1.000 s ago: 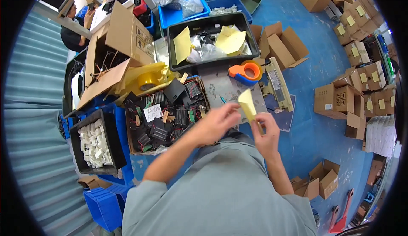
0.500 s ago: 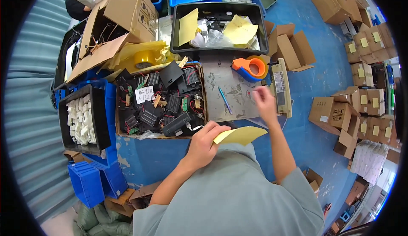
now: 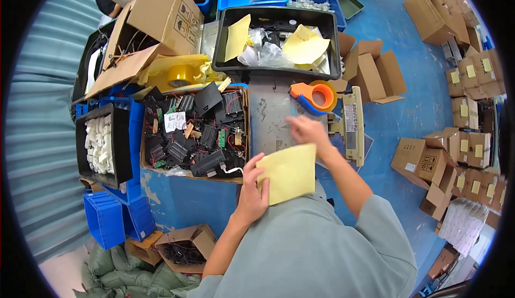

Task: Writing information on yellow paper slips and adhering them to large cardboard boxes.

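In my left hand (image 3: 252, 190) is a yellow sheet of paper (image 3: 287, 174), gripped at its left edge, thumb on its face. The sheet is tilted up in front of my body. My right hand (image 3: 310, 132) is over the grey work surface (image 3: 263, 104), just beyond the sheet's top edge. Its fingers are curled together and slightly blurred; what they hold, if anything, is hidden. The pen that lay on this surface no longer shows. Beyond that hand stands an orange and blue tape dispenser (image 3: 316, 98).
Left of the surface, a carton (image 3: 248, 137) holds black battery holders with red wires. A black tray (image 3: 276, 73) with yellow papers and plastic bags is behind. A beige scale-like device (image 3: 352, 126) stands at the right. White parts (image 3: 99, 145) fill a bin at far left.
My left hand has turned the yellow sheet so its broad face shows. The right hand has moved left over the work surface, and the blue pen has gone from sight. The view has shifted slightly.
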Available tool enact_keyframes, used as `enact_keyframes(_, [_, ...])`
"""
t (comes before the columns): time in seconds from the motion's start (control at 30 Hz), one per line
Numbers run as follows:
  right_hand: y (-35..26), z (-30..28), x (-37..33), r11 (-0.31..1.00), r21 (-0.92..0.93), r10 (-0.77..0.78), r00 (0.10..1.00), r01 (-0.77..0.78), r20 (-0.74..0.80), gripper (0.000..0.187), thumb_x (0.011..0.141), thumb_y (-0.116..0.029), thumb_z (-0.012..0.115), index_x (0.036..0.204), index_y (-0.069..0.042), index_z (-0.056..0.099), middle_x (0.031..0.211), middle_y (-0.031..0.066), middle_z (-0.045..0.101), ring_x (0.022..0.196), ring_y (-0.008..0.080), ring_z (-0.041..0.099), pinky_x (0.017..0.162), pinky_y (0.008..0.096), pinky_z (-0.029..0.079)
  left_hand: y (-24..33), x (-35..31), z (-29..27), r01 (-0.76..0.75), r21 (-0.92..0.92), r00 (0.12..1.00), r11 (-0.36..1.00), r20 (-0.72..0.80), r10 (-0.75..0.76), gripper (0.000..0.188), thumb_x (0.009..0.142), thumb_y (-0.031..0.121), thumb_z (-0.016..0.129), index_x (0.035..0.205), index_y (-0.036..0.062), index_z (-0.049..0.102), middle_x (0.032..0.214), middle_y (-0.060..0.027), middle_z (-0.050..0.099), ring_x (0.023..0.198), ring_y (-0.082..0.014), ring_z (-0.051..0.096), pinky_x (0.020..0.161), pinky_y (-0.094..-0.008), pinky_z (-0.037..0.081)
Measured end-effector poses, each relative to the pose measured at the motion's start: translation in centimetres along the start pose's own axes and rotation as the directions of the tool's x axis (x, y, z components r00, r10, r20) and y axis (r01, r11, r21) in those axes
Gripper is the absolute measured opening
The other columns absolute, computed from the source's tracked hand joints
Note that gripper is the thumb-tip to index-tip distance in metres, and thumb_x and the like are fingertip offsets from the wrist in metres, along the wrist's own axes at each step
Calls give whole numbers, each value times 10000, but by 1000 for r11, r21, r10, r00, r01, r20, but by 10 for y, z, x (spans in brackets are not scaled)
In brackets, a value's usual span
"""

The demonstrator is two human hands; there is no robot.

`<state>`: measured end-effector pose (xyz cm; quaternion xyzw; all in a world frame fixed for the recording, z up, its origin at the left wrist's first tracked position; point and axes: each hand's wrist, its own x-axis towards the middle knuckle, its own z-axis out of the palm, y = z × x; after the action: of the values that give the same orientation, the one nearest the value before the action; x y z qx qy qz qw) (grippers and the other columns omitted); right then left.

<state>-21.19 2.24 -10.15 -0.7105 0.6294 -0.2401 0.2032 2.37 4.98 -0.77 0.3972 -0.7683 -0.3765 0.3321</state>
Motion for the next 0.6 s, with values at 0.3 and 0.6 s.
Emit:
enact_keyframes(0.3, [-34,-102,-3,895,424,-16,960,139,-279,337,740,44,611,1052,-65,678,945,14,713,703,162,588,651,254,473,-64,-3,78,233,-95,966,968,138,-219,400,831,-72,491,1216,37,481,1143,-144,578,995,-325,577,889,-392,453])
enact_keyframes(0.6, [33,61,-34,978,83,-186,981,190,-49,431,697,-18,674,1110,-94,578,1165,38,654,999,234,609,908,337,465,-130,-3,119,434,189,894,881,33,-447,363,836,18,546,1197,30,510,1244,-178,527,1073,-356,555,929,-423,442])
